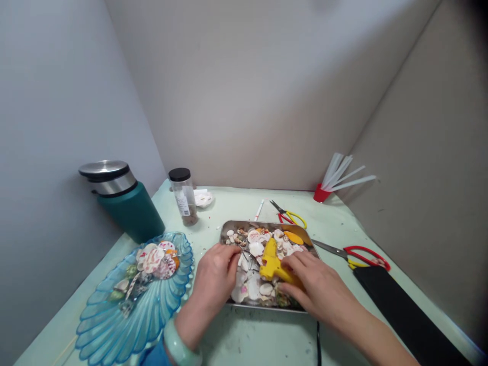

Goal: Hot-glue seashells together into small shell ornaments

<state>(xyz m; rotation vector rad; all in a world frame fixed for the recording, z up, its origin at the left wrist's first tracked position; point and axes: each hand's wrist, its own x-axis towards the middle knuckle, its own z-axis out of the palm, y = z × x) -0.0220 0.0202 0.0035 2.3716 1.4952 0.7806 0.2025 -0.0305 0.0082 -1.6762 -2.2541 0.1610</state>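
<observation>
In the head view a yellow hot glue gun [271,262] lies over a metal tray [269,307] full of seashells. My right hand [318,282] is closed around the glue gun's handle. Across the tray's left part, my left hand [216,272] pinches at a thin bent metal wire [249,260] beside the gun; the exact contact at the fingertips is small and hard to see. White, pink-spotted and brown shells [256,248] lie under and around both hands. Part of the gun's handle is hidden by my right fingers.
At left stand a blue shell-shaped dish [163,305] with shells and a teal bottle [131,211]. Behind are a black-lidded jar [185,198], small pliers [292,217] and a red cup [322,193] of glue sticks. Red-handled scissors [366,255] and a black strip [404,310] lie right.
</observation>
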